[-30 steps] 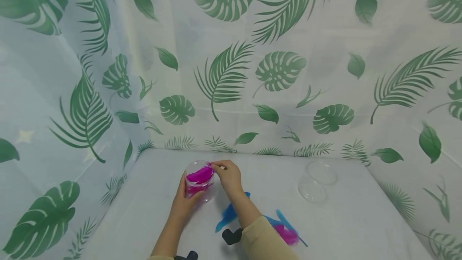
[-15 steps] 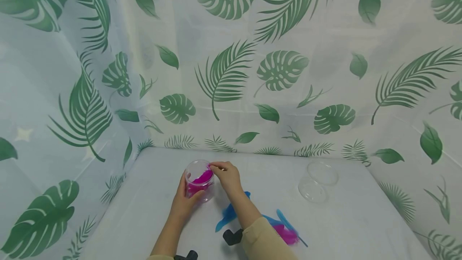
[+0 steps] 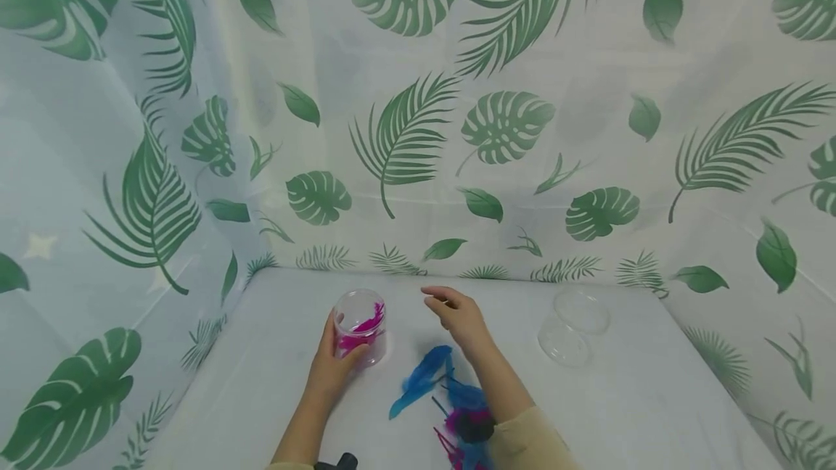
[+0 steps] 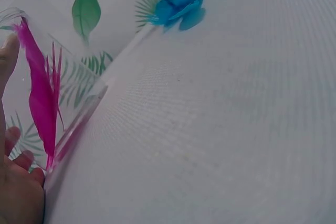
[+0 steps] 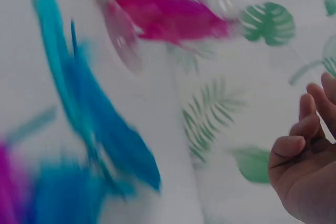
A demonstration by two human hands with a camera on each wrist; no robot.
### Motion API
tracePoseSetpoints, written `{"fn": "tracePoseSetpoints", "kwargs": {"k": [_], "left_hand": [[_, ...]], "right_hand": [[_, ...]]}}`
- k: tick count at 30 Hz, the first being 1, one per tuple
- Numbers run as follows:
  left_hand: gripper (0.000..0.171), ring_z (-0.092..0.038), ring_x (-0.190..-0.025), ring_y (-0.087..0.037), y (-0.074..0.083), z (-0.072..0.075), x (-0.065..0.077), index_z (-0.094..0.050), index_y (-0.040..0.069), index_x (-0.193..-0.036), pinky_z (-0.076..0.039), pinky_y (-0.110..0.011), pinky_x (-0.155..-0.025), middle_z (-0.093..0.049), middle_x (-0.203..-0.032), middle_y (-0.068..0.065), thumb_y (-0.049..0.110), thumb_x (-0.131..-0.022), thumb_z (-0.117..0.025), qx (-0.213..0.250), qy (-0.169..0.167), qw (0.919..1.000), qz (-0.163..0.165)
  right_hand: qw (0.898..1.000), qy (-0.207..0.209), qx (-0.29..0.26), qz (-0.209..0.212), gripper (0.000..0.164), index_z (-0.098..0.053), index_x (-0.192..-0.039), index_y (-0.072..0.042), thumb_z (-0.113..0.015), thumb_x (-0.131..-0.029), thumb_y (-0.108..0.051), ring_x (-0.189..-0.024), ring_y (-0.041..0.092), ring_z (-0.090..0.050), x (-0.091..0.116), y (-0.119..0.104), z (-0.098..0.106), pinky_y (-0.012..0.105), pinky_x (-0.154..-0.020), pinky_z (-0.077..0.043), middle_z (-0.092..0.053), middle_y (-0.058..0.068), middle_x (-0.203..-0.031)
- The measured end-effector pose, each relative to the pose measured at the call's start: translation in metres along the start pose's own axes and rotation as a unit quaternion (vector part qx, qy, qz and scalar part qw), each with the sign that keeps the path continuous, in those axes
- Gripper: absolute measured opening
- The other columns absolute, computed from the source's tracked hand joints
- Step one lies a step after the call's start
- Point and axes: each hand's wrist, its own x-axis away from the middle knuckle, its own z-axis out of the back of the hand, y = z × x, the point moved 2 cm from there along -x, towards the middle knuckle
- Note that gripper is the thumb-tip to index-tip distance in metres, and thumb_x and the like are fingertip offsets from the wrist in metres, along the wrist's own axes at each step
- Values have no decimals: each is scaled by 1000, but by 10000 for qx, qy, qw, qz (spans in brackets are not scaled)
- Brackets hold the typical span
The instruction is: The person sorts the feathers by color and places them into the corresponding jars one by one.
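Drawn back from the jar's rim since the earlier frame, the right hand [image 3: 460, 318] holds nothing, fingers loosely bent. Blue feathers [image 3: 420, 381] lie nearest, others partly behind the right sleeve [image 3: 529, 441]. Beyond, the left hand [image 3: 333, 370] grips the clear jar [image 3: 379, 352], magenta feather [image 3: 373, 320] inside; farther, clear round plasticware [image 3: 565, 345], leaf-print curtain [image 3: 405, 231].

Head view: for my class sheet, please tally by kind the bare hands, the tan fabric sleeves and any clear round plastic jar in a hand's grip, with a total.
Bare hands: 2 (left hand, right hand)
Tan fabric sleeves: 2 (left sleeve, right sleeve)
Clear round plastic jar gripped: 1
Total: 5
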Motion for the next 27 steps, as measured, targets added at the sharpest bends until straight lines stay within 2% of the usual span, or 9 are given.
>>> {"fn": "tracePoseSetpoints", "kwargs": {"k": [3,7,11,14,16,18,22,27], "left_hand": [[109,-17,-153,-35,1,0,-1,-11,44,-156,-25,-65,-114,-26,-164,5,70,-71,-74,-24,-14,10000,-64],[108,-16,-153,-35,1,0,-1,-11,44,-156,-24,-65,-114,-25,-164,4,70,-71,-74,-50,-11,9999,-86],[108,-16,-153,-38,2,0,-1,-10,44,-156,-25,-66,-114,-23,-165,1,68,-73,-74,-91,-31,9999,-48],[106,-16,-153,-37,3,1,-1,-10,44,-156,-24,-66,-114,-23,-165,1,65,-75,-74,-108,-8,9999,-50],[105,-16,-153,-37,3,2,-1,-10,45,-156,-24,-66,-114,-23,-165,1,64,-76,-75,-94,12,9999,-36],[105,-15,-153,-37,3,3,-2,-9,45,-156,-24,-65,-114,-21,-166,1,63,-76,-75,-82,1,10000,2],[107,-14,-153,-37,2,3,-2,-8,46,-156,-24,-65,-114,-19,-166,0,64,-75,-75,-84,-21,9999,101],[108,-13,-153,-37,1,-1,-1,-8,46,-156,-24,-65,-114,-18,-167,0,64,-74,-76,-46,-104,9998,136]], "right_hand": [[9998,46,200,-83,30,-72,-116,-24,-68,-92,-42,-66,16,-47,20,6,44,27,-58,-42,-58,4,-86],[9974,190,549,-426,37,-71,-116,-19,-66,-92,-47,-70,16,-52,56,27,100,31,-66,-46,-57,4,-82],[9905,305,805,-1072,45,-69,-119,-14,-67,-90,-48,-74,16,-54,95,55,136,33,-71,-46,-61,9,-89],[9815,281,1019,-1599,46,-68,-119,-13,-67,-90,-48,-80,16,-56,120,72,145,31,-73,-48,-67,8,-102],[9753,192,1272,-1798,44,-70,-118,-16,-68,-89,-48,-87,13,-58,133,82,145,29,-75,-48,-70,2,-108],[9727,21,1448,-1816,41,-70,-116,-18,-69,-88,-47,-91,12,-60,141,90,142,28,-75,-50,-71,-1,-111],[9708,-162,1793,-1584,35,-71,-113,-23,-72,-86,-45,-90,12,-63,147,102,134,29,-74,-50,-71,-3,-109],[9627,88,2325,-1378,30,-70,-109,-30,-77,-82,-41,-98,7,-61,151,108,125,34,-84,-53,-70,-10,-111]]}}
